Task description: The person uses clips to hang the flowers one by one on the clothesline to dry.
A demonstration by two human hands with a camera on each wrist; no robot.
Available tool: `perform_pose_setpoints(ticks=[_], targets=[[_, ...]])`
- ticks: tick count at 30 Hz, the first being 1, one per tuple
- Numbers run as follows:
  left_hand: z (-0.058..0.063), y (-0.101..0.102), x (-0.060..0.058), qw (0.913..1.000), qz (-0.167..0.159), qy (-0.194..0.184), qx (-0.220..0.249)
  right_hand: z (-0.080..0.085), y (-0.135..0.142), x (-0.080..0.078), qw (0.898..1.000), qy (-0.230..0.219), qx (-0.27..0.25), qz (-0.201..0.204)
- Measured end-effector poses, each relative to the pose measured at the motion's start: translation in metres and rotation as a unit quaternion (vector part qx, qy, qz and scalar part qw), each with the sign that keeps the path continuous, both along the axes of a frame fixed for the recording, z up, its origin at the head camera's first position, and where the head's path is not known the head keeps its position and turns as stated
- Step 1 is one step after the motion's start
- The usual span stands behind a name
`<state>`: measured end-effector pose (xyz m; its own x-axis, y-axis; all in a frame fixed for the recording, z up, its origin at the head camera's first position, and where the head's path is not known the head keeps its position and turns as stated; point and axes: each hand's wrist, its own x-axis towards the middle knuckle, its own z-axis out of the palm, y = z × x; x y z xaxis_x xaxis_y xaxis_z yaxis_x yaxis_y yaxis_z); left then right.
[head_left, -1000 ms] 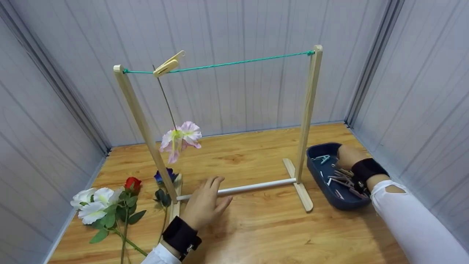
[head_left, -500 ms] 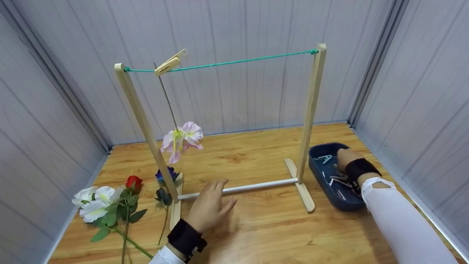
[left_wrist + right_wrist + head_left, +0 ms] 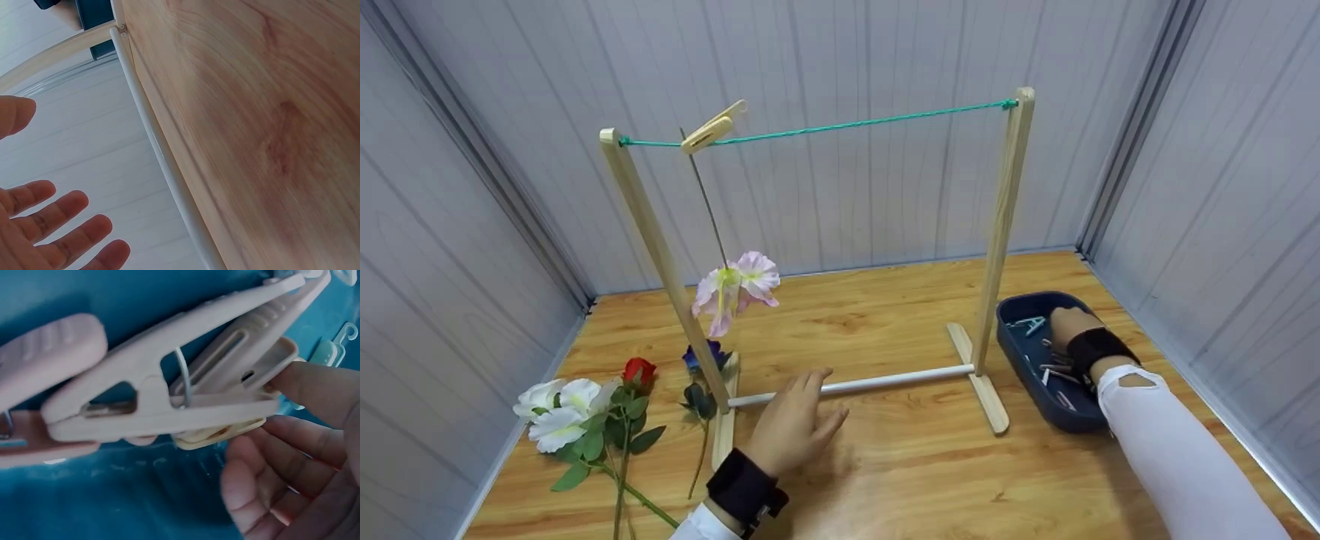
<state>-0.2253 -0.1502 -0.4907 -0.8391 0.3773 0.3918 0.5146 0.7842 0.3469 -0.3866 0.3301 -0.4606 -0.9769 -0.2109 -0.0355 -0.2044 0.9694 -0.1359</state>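
My left hand [image 3: 791, 427] hovers by the white rod [image 3: 900, 379] at the base of a wooden stand, fingers spread and holding nothing; in the left wrist view the fingers are apart from the rod. My right hand [image 3: 1069, 326] reaches into a dark blue bin [image 3: 1020, 367] of clothespins. In the right wrist view, its thumb and curled fingers pinch the end of a pale yellow clothespin [image 3: 216, 434], partly hidden behind a whitish clothespin [image 3: 152, 419]. A pink flower [image 3: 735, 289] hangs by its stem from the green cord [image 3: 870, 123], held by a yellow clothespin [image 3: 709, 135].
White flowers [image 3: 559, 412], a red rose [image 3: 639, 373] and a blue flower [image 3: 703, 355] lie on the wooden table at the left. The stand's left post [image 3: 656, 247] and right post [image 3: 1003, 232] rise between the flowers and the bin. Panelled walls [image 3: 847, 195] enclose the table.
The right hand stays in the bin, with its wrist shifted slightly. The left hand has moved only a little. The whole head view has drifted slightly.
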Motion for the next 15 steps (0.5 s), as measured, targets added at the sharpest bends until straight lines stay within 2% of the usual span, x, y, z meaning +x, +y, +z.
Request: perform_pose_setpoints(ticks=[3, 6, 11, 15], targets=[[0.001, 0.000, 0.000, 1.0000, 0.000, -0.010, 0.003, -0.006, 0.006, -0.005, 1.000, 0.012, -0.009, 0.008], [0.002, 0.000, 0.000, 0.9999, 0.004, -0.013, 0.005, -0.004, 0.010, -0.008, 0.999, 0.011, -0.036, 0.014], [0.004, 0.000, -0.002, 0.9999, 0.007, -0.007, 0.010, 0.014, 0.005, -0.003, 0.994, -0.008, -0.111, 0.013], [0.003, 0.001, -0.004, 0.9999, 0.003, 0.007, 0.012, 0.031, -0.003, 0.010, 0.988, 0.019, -0.153, 0.015]])
